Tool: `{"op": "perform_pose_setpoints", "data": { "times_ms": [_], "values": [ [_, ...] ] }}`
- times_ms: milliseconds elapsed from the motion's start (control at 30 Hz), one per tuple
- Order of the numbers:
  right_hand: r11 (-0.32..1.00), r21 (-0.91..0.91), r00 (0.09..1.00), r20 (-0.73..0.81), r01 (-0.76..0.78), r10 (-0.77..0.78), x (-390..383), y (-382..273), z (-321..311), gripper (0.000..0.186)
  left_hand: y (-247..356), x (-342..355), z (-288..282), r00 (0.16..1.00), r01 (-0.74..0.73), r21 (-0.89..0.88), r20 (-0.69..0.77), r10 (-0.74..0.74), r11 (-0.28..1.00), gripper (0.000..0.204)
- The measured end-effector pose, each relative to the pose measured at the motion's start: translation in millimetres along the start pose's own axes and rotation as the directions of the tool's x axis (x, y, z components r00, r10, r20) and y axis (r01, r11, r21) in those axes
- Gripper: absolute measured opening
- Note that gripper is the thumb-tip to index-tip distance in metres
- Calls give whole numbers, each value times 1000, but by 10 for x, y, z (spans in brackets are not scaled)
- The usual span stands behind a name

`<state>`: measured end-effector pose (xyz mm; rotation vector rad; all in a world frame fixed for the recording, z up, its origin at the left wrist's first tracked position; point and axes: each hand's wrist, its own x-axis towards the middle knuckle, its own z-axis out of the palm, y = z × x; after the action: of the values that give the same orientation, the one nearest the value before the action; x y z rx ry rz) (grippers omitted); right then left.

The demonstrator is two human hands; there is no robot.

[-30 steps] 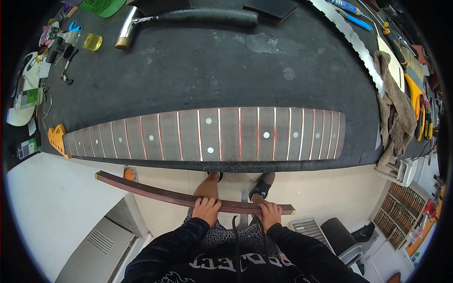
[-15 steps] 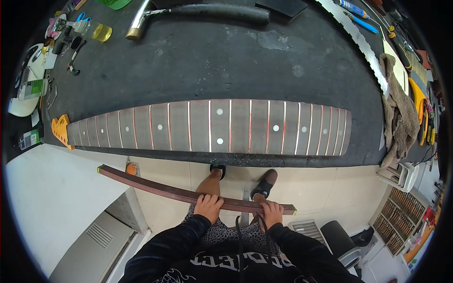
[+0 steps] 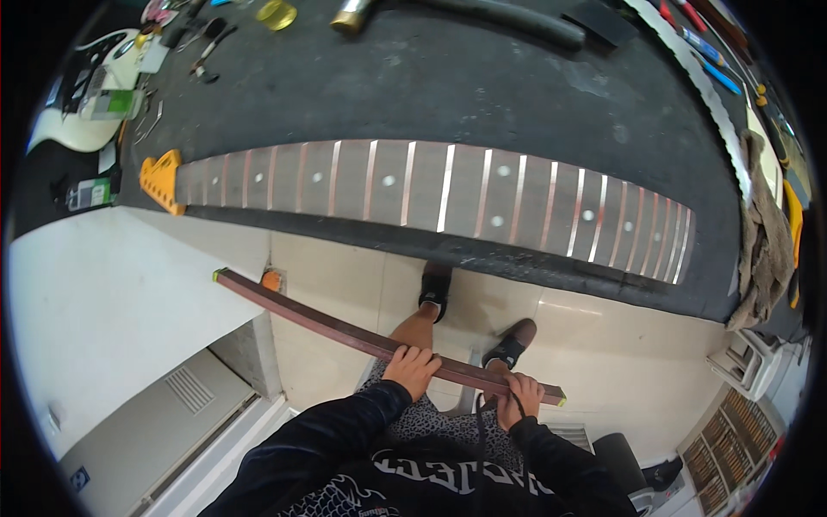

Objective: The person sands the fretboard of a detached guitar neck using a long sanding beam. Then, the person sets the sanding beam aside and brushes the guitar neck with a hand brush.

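A long reddish-brown bar (image 3: 306,317) with yellow-green ends is held low in front of my body, beyond the bench's near edge. My left hand (image 3: 413,372) is closed over its middle, and my right hand (image 3: 521,398) grips it near the right end, with a dark cord hanging by the fingers. Above the bar, a guitar neck with a grey fretboard (image 3: 427,189), pale frets and dot inlays lies along the front of the dark bench, its orange headstock (image 3: 161,181) at the left end.
On the bench (image 3: 482,90) lie a hammer (image 3: 508,26) at the back, a toothed metal strip (image 3: 719,116) and brown cloth (image 3: 756,250) at the right, and small tools with a white cut-out piece (image 3: 121,65) at the left. A white cabinet (image 3: 112,293) stands lower left.
The view has turned, so the bench and neck appear higher and tilted down to the right. The bar and both hands appear slightly farther right, with the same grip.
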<state>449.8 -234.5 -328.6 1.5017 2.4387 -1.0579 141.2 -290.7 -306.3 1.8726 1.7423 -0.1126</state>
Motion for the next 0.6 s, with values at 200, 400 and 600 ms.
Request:
{"op": "perform_pose_setpoints", "data": {
  "times_ms": [200,400,600],
  "values": [
    [1000,1,1000,10,21,-21,-97,79,19,52,71,-58,76,1000,2,-6,-20,-2,1000,37],
    [1000,-11,998,56,-25,26,-111,78,-16,51,103,-103,127,1000,-6,9,-17,6,1000,33],
    [1000,-27,999,49,-1,2,-125,142,66,52,111,-135,132,1000,17,11,-7,-17,1000,33]
  ]
}}
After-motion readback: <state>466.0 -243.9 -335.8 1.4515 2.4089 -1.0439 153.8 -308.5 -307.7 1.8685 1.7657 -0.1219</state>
